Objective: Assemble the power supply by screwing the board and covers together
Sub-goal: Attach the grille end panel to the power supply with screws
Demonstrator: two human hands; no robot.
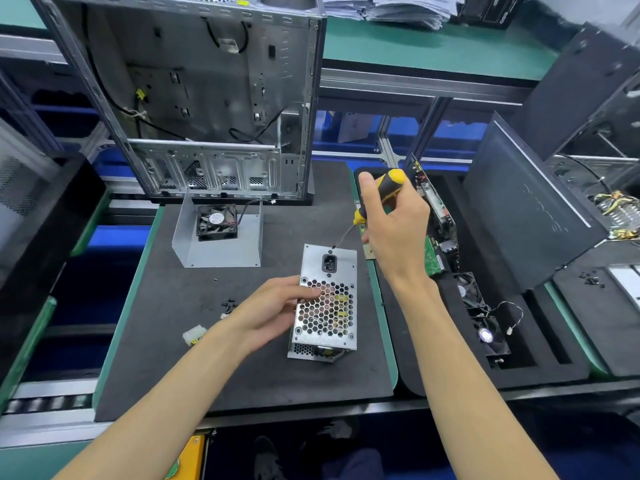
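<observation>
At the left of the dark foam mat (166, 341), a white plug connector (194, 335) and a few loose black screws (229, 303) are lying just beside the left hand (273, 311), which is gripping the power supply (325, 303) from its left side, thumb curling onto the honeycomb grille to steady it. Behind, an open computer case (194, 98) is standing upright, and in front of it a bent metal cover (218, 244) with a fan (216, 222) mounted in it is waiting, well apart from the box. The power supply is sitting near the mat's middle, socket face up. Moving right, the right hand (394, 226) is clenching the yellow-and-black screwdriver (377, 199), its tip touching a screw point at the top edge of the socket face, just above the socket. The shaft is leaning rather than standing straight over the screw, so the tip could be camming out and chewing the head, or skating across the panel. If the left hand's hold is slackening, the box could be twisting under the torque. A cross-threaded screw is also likely if pressure is going in off-axis. Further right, circuit boards (436, 216) and spare fans (485, 327) are resting in a black tray (540, 362).
</observation>
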